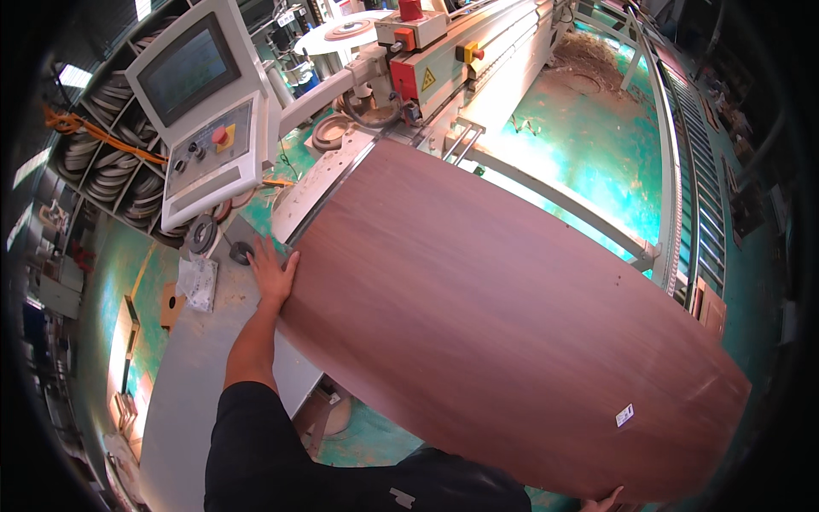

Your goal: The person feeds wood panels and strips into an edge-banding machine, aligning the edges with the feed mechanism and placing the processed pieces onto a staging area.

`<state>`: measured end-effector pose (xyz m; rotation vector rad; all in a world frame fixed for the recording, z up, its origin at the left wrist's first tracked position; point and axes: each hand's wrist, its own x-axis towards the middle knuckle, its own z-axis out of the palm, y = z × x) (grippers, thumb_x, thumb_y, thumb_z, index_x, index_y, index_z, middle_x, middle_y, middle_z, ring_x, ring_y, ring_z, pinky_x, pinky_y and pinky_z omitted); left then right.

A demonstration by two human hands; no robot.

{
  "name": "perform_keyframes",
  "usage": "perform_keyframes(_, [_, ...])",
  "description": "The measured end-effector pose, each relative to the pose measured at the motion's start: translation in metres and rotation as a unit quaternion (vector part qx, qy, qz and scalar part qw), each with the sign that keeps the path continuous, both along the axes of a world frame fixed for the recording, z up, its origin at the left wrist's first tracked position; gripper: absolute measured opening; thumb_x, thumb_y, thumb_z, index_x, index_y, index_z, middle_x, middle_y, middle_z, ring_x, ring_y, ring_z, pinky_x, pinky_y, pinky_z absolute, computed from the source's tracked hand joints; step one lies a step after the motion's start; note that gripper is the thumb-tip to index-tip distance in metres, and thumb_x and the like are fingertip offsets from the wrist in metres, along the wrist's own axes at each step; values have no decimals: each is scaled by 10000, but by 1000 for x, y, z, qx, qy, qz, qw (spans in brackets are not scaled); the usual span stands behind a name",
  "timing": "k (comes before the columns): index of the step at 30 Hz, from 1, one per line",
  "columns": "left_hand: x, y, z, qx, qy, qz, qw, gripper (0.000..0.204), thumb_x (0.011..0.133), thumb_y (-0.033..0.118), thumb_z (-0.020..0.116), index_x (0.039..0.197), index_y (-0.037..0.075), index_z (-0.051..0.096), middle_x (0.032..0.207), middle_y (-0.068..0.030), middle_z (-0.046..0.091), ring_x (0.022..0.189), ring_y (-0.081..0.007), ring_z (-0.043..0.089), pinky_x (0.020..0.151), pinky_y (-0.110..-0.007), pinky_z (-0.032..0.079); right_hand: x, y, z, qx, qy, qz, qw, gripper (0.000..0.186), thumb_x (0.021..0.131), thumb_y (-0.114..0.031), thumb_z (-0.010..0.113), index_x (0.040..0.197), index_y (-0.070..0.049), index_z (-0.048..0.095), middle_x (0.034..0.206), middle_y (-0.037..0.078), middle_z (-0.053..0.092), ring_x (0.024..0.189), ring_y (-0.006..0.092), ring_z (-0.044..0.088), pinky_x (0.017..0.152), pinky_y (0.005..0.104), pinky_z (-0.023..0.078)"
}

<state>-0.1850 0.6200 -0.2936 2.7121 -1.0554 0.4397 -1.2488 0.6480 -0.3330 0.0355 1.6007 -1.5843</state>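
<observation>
My left hand [271, 271] lies flat, fingers spread, on the brown wood panel [503, 341] edge. My right hand [604, 502] seems to grip its near edge; I cannot tell its fingers.

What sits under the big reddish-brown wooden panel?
The big reddish-brown wooden panel covers most of its support. Past its edges show a grey metal machine table by the left hand, white support rails and green floor. Anything beneath is hidden.

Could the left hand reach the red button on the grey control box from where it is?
Probably yes. The left hand lies flat on the edge of the brown board, and the red button sits just above it with nothing between them.
</observation>
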Motion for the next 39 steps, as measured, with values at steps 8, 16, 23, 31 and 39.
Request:
perform_keyframes(8, [28,-27,3,9,-33,-23,999,924,992,600,598,1624,-10,308,1672,-296,250,1584,-405,208,1291,-594,74,45,-42,-4,43,-8,6,999,837,1037,-575,590,1612,-20,342,1669,160,358,1487,348,391,1254,511,312])
perform_keyframes(16, [41,-43,1,38,-35,-33,998,887,999,580,599,1638,37,307,1672,-288,262,1579,-403,225,1294,-588,78,64,-76,-21,88,-21,20,996,829,1038,-571,591,1608,-20,349,1663,160,369,1486,351,394,1252,513,316])
perform_keyframes(23, [46,-58,-1,56,-26,-19,998,862,1005,569,594,1641,60,313,1674,-276,267,1569,-405,248,1293,-586,95,75,-104,-30,92,-28,19,995,823,1038,-568,592,1605,-20,355,1658,160,379,1484,354,396,1251,515,319])
perform_keyframes(31, [43,-98,7,74,-45,-13,996,860,1002,552,602,1625,26,327,1659,-294,281,1566,-409,252,1293,-582,99,81,-136,-34,89,-34,18,995,816,1039,-565,592,1601,-21,362,1652,160,390,1482,357,399,1249,517,323])
perform_keyframes(39, [44,-146,4,62,-50,-16,997,865,993,554,611,1603,-6,358,1646,-306,299,1556,-420,267,1295,-574,92,82,-168,-27,80,-37,14,996,808,1039,-561,593,1597,-21,369,1646,160,400,1481,360,401,1248,519,326])
